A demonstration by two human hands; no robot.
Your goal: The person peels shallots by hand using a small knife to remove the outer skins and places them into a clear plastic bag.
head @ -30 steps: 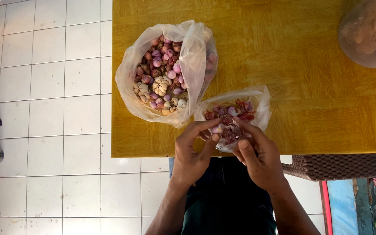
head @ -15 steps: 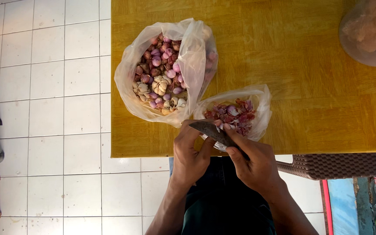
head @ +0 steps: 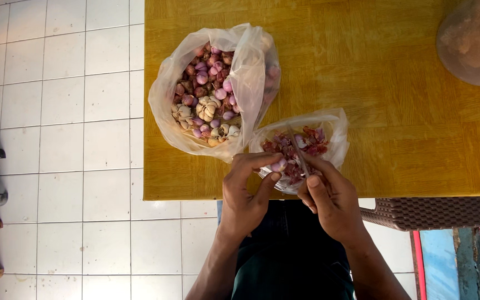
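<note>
1. The scene is being viewed from above, with the table (head: 395,139) edge taken as the landmark; the person's lap and both forearms are lying on the near side of that edge.
2. A small shallot (head: 278,165) is being pinched between the fingertips of the left hand (head: 246,191), closed around it just at the table edge.
3. A knife (head: 298,151) is being gripped by the right hand (head: 329,197), closed on the handle; the thin blade is running away from the person, over the edge.
4. The shallot is lying just left of the blade, touching or nearly touching it; its own long axis cannot be told. The left hand is the nearer one to it, the right reaching it only through the blade.
5. Both hands are being held over the small bag (head: 329,128), sitting at the table edge and filled with reddish peelings.
6. Farther in from the edge and to the left, a big bag (head: 168,105) is lying open, touching the small one, holding shallots and a few garlic bulbs (head: 208,107).
7. At the far right corner of the table, well apart, a third bag (head: 473,39) is lying, its contents blurred.
</note>
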